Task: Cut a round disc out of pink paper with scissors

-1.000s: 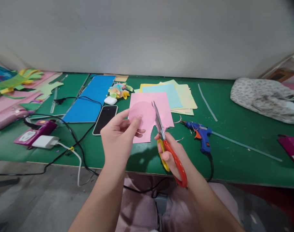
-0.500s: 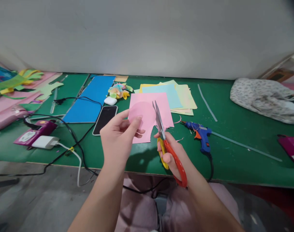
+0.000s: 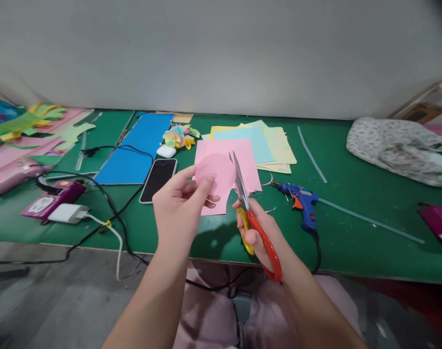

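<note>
Between the thumb and fingers of my left hand (image 3: 182,203) is a round pink paper piece (image 3: 217,172), raised above the table. My right hand (image 3: 260,228) is closed around the red and yellow handles of the scissors (image 3: 242,186). Their blades point away from me, slightly parted, close to the right edge of the paper circle. Beneath the circle, a pink paper sheet (image 3: 244,150) with a piece cut out of its lower edge lies on the table. Thin pink trimmings (image 3: 267,180) lie at its right.
Coloured sheets (image 3: 282,145) are stacked behind the pink one. A blue glue gun (image 3: 303,201) with a cord lies at the right. To the left are a phone (image 3: 158,181), a blue board (image 3: 134,150), a paper flower bunch (image 3: 179,136) and a purple power strip (image 3: 54,198) with cables.
My left hand and the paper circle have shifted very slightly to the right. The scissors and everything on the table look almost the same.
</note>
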{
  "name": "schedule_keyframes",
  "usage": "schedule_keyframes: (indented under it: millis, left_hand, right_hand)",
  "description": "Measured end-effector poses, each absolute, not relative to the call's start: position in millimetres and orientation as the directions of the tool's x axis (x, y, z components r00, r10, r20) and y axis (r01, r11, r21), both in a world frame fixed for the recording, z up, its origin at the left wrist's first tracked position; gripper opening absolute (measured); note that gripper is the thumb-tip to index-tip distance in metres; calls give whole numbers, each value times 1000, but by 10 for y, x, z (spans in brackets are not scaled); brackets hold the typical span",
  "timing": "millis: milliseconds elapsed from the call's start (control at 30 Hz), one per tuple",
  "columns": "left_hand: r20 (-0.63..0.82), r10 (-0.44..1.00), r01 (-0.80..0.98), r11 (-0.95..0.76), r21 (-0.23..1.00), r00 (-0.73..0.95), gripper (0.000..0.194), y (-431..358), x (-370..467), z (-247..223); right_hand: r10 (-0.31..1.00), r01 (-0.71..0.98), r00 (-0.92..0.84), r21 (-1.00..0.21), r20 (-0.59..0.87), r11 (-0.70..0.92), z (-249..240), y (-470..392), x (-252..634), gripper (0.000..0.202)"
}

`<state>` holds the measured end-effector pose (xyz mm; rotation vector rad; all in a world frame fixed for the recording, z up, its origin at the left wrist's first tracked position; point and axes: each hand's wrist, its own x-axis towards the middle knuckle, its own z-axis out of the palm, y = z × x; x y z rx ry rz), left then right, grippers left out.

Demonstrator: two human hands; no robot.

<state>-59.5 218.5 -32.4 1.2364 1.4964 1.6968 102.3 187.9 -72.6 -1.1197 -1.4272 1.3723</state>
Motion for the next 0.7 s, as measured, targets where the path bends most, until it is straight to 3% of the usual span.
schedule_keyframes:
  millis: [333, 700]
  left_hand:
    - [230, 883, 136, -190, 972, -410, 30, 2181, -613, -315]
    - [-22, 975, -139, -9, 990, -223, 33, 2124, -552, -507]
  right_hand:
    - [966, 91, -257, -996, -19, 5, -727, 1893, 1086, 83]
    - [994, 108, -37, -988, 104, 107, -829, 2041, 1168, 62]
